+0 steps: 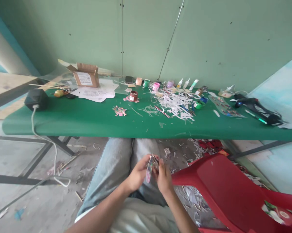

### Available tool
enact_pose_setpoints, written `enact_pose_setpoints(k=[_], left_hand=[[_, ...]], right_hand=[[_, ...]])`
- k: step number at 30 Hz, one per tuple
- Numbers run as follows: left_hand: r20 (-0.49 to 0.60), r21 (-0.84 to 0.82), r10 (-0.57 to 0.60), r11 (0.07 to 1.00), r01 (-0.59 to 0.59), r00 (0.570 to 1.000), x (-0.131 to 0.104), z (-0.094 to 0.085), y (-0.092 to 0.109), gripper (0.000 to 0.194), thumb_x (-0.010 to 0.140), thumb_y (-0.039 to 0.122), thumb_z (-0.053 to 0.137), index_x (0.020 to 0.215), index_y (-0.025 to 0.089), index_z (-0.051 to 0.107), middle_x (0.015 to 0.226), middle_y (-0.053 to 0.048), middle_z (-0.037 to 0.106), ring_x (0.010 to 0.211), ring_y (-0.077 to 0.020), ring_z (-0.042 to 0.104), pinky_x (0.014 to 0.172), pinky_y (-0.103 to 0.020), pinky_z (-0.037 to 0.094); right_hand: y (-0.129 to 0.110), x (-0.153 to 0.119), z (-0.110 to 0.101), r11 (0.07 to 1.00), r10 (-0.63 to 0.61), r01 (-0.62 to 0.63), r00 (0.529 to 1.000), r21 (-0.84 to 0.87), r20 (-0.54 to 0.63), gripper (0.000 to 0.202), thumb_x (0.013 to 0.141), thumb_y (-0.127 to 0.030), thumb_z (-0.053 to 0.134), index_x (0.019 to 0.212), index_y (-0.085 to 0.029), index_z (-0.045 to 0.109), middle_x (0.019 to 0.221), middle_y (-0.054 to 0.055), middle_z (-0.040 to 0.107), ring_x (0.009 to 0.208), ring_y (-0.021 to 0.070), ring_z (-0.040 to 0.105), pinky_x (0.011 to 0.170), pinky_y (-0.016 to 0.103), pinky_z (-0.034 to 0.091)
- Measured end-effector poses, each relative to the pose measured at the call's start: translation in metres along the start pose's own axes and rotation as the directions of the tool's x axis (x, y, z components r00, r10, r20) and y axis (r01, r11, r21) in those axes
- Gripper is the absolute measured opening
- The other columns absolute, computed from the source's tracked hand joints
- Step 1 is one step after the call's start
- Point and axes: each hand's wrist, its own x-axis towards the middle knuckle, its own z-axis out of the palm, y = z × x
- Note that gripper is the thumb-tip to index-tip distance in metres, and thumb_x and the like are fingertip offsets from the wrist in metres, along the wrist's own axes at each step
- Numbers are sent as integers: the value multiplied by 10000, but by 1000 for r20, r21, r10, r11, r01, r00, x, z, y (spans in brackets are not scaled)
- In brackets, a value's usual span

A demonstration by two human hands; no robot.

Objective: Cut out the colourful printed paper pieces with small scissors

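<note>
At six o'clock, the left hand has its grip pinching a bright flat piece, likely against wobbling, while the right hand's grip holds a small shiny thing.

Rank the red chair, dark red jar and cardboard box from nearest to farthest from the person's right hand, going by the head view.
1. Red chair: just to the right of the right hand.
2. Dark red jar: ahead and slightly left, on the green table.
3. Cardboard box: farther left and farther back.
</note>
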Motion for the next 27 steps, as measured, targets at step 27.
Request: enact_pose_setpoints(k=[27], left_hand=[[62, 794, -48, 608, -20, 997, 6, -25, 2, 479, 953, 549, 264, 631, 203, 341, 605, 38, 371, 614, -120, 309, 595, -274, 260]], right_hand=[[10, 2, -19, 724, -377, 444, 896, -528, 235, 745, 1030, -455, 93, 688, -176, 694, 606, 130, 705, 541, 188, 664, 530, 273, 358]])
